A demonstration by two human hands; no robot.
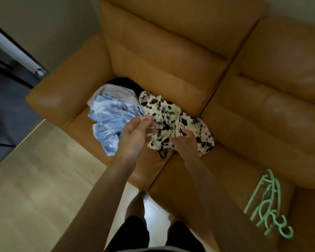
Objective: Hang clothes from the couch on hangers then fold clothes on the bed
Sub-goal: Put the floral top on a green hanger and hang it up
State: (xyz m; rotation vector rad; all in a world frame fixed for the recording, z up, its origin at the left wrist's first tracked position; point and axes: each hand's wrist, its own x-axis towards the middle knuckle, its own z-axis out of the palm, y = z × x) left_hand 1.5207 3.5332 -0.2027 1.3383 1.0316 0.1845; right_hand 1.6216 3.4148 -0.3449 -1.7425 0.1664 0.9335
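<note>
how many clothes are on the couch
4: floral garment in the right hand, light blue shirt left of it, pale grey piece behind that, black piece furthest back. Others may be hidden.

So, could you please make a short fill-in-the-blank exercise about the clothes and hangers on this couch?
1. The hangers are ___ in colour.
2. They lie on the couch, to the ___ of the clothes.
3. The right hand grips the flowered garment, not the light ___ shirt.
Missing words: green; right; blue.
</note>
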